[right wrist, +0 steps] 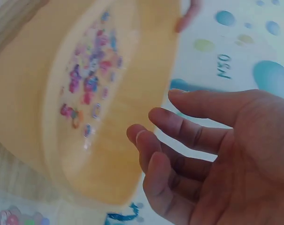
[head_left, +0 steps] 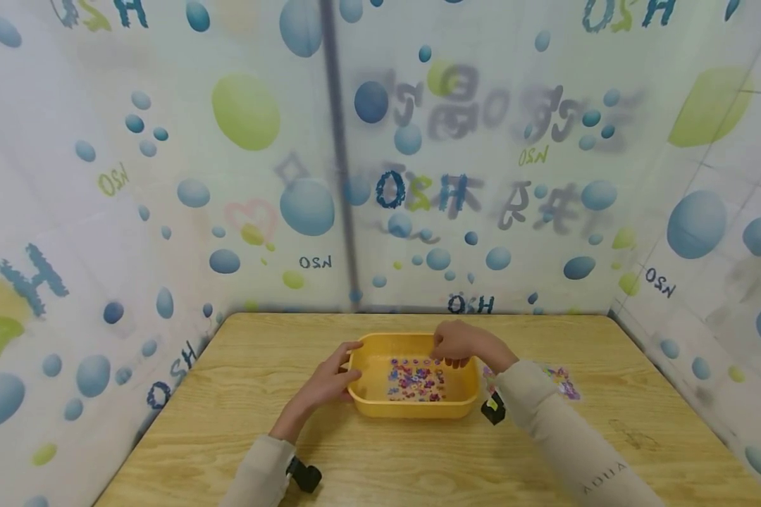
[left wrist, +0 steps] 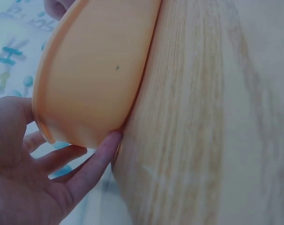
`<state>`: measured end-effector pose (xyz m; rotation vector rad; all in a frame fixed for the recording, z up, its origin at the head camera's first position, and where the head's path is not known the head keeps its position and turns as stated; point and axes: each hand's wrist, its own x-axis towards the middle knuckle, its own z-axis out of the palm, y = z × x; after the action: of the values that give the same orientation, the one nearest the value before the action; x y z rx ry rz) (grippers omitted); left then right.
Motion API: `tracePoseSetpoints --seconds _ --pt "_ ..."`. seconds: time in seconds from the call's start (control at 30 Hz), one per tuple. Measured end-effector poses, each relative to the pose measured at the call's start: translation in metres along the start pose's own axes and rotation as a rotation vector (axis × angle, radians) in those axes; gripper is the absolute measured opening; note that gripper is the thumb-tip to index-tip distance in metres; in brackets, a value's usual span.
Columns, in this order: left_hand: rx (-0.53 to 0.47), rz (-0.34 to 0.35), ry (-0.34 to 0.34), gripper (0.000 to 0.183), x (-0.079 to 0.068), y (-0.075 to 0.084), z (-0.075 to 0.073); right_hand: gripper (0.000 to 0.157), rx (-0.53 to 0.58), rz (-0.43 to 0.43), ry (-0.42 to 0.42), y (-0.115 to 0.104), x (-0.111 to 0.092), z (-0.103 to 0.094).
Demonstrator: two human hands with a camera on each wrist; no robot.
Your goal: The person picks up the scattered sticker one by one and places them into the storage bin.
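Observation:
A yellow plastic basin (head_left: 412,410) sits on the wooden table. Many small colourful pieces (head_left: 415,380) lie in a patch on its bottom, with a row along the far side. My left hand (head_left: 326,380) grips the basin's left end. In the left wrist view, its thumb goes over the rim and the other fingers touch the outer wall. My right hand (head_left: 459,343) is above the basin's far right corner. Its fingers (right wrist: 177,122) are loosely bent in the right wrist view, with the thumb apart and nothing held between them.
Colourful printed sheets (head_left: 564,384) lie on the table (head_left: 380,458) to the right of the basin, partly behind my right forearm. A patterned curtain (head_left: 418,141) with blue and green dots stands behind the table and along both sides.

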<state>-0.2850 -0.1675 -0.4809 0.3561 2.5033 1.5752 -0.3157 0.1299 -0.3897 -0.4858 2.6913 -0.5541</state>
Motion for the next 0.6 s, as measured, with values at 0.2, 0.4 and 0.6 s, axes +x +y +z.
tracePoseSetpoints --seconds 0.2,0.4,0.6 --pt "0.004 -0.004 0.009 0.056 0.0 0.001 0.0 0.024 0.04 -0.065 0.045 0.014 -0.013 -0.014" --pt "0.0 0.006 0.002 0.056 0.0 0.002 0.0 0.025 0.047 -0.069 0.128 0.03 -0.029 -0.022" --pt "-0.002 0.009 -0.002 0.056 -0.002 0.002 0.0 0.033 0.113 -0.105 0.209 0.055 -0.046 -0.026"
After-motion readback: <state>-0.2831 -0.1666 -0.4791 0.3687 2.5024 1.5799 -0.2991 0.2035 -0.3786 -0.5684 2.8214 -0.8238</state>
